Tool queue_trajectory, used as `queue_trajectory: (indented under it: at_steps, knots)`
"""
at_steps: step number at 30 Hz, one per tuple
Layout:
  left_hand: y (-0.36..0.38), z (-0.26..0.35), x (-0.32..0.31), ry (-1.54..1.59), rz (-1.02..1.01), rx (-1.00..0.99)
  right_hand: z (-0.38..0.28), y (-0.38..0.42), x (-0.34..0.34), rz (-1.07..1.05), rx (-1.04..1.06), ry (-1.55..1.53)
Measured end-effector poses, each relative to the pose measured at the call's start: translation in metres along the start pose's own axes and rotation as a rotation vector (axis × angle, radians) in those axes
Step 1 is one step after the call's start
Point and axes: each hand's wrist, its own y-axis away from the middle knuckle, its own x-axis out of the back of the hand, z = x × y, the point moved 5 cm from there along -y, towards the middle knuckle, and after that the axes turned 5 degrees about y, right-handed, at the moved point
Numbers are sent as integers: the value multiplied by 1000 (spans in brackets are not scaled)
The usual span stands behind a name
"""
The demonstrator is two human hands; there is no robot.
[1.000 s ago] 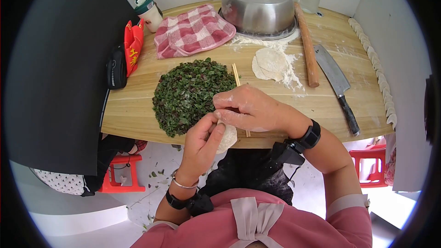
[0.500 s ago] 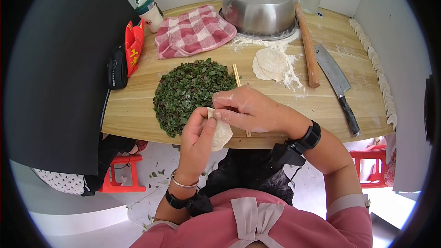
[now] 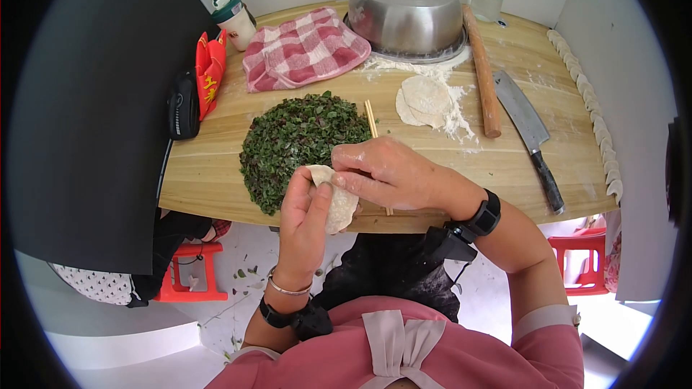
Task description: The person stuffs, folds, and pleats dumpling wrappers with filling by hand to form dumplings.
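Observation:
A folded white dough piece (image 3: pixel 342 209) is held above the front edge of the table. My left hand (image 3: pixel 303 212) has its thumb and fingers closed on it from the left. From the right, my right hand (image 3: pixel 386 173) pinches the dough's upper edge between thumb and forefinger. Behind my hands lies a round heap of chopped green leaves (image 3: pixel 295 133). Wooden chopsticks (image 3: pixel 370 119) lie beside the heap, partly hidden by my right hand. Flat dough rounds (image 3: pixel 425 99) rest on scattered flour farther back.
An upturned metal basin (image 3: pixel 406 14), checked cloth (image 3: pixel 306 47), bottle (image 3: pixel 234 21) and glass jar (image 3: pixel 487 0) stand or lie at the back. A rolling pin (image 3: pixel 483 75) and cleaver (image 3: pixel 522 110) lie right. Folded dough pieces (image 3: pixel 592 104) line the right edge.
The dough has turned and shifted slightly up and left in my fingers, showing more of its folded edge. My left hand has moved a little left.

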Motion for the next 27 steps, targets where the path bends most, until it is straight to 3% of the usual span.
queue_trajectory:
  at_steps: [6,12,14,20,24,27]
  knots:
    - [2,2,-2,-19,-53,27,-7,0,2,52,94,-73]
    - [2,-3,0,-69,-83,-17,3,1,2,-12,-91,-196]
    - [2,-3,1,-33,9,-16,4,0,3,28,-32,-152]
    - [2,-6,12,-126,37,-82,-4,1,2,18,75,-83]
    - [1,-4,13,-129,-29,-137,-6,1,5,-30,16,-91]
    - [3,-2,12,10,91,-33,0,2,5,-35,-33,-157]
